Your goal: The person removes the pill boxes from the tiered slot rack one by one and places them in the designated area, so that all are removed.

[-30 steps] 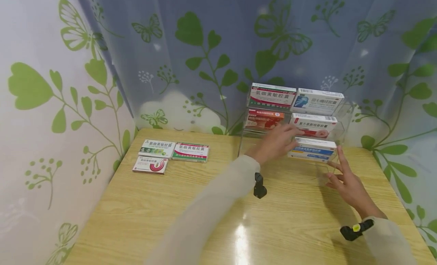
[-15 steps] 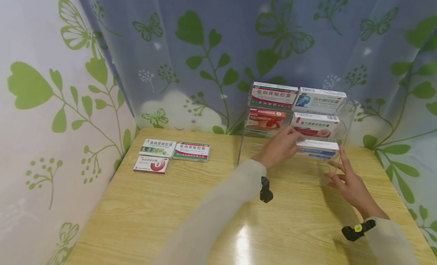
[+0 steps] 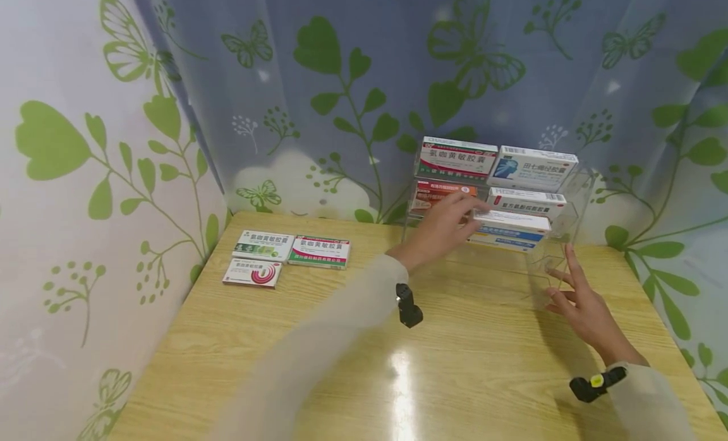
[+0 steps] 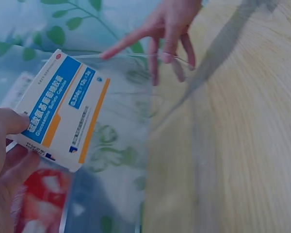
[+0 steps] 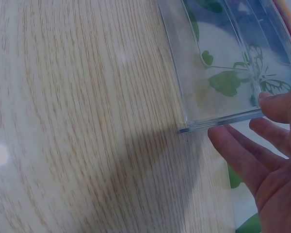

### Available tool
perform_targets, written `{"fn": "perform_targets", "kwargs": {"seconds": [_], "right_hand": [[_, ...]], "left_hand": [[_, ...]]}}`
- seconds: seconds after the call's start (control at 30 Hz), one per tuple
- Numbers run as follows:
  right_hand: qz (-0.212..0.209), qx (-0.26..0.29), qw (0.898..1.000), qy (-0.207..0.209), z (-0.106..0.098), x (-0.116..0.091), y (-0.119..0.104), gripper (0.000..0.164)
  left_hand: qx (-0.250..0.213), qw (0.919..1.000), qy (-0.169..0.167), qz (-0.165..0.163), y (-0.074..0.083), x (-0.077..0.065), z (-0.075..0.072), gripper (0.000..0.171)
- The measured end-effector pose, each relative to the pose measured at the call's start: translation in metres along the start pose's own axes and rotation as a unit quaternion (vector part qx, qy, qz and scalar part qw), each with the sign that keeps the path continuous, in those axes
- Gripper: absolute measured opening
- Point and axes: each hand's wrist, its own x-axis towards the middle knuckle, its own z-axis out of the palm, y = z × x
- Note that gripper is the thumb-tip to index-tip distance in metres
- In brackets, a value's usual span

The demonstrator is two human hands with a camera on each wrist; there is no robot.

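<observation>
pinching the blue box (image 3: pixel 512 231) at one end, our left hand (image 3: pixel 443 229) keeps it tilted in front of the rack (image 5: pixel 223 119), its thumb across the printed front. we count four boxes standing in the two upper rows: the green box (image 3: pixel 457 160) and the white box (image 3: pixel 546 169) on top, with the orange box (image 3: pixel 435 198) and the red box (image 3: pixel 526 204) in the row below. these look placed to us, each leaning back in its slot, though our left hand hides part of the orange box. the blue box overlaps the red box in the head view and does not look seated, so we judge its placing as unfinished. our right hand (image 3: pixel 586 311) has its fingers spread, touching the near side of the rack; we take that as steadying, and cannot tell how firmly it presses. well apart, on the left of the table (image 3: pixel 341 340), three boxes (image 3: pixel 263 245) lie flat in a tight group, outside the rack; whether they belong in it, we cannot tell.
</observation>
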Motion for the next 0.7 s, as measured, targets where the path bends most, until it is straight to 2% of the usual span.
{"fn": "perform_targets", "kwargs": {"seconds": [0.17, 0.4, 0.57, 0.7], "right_hand": [[-0.003, 0.005, 1.000, 0.001, 0.000, 0.000, 0.002, 0.097], [-0.015, 0.020, 1.000, 0.003, 0.002, 0.001, 0.002, 0.099], [-0.011, 0.011, 1.000, 0.001, 0.001, 0.000, 0.001, 0.099], [-0.010, 0.006, 1.000, 0.000, 0.000, -0.001, 0.000, 0.098]], "left_hand": [[-0.017, 0.9997, 0.015, 0.000, -0.006, -0.018, -0.040, 0.032], [-0.016, 0.9993, 0.027, -0.018, -0.025, -0.058, -0.096, 0.031], [0.000, 0.9982, 0.036, -0.048, -0.051, -0.090, -0.127, 0.029], [0.013, 0.9956, 0.044, -0.082, -0.077, -0.116, -0.145, 0.029]]}}
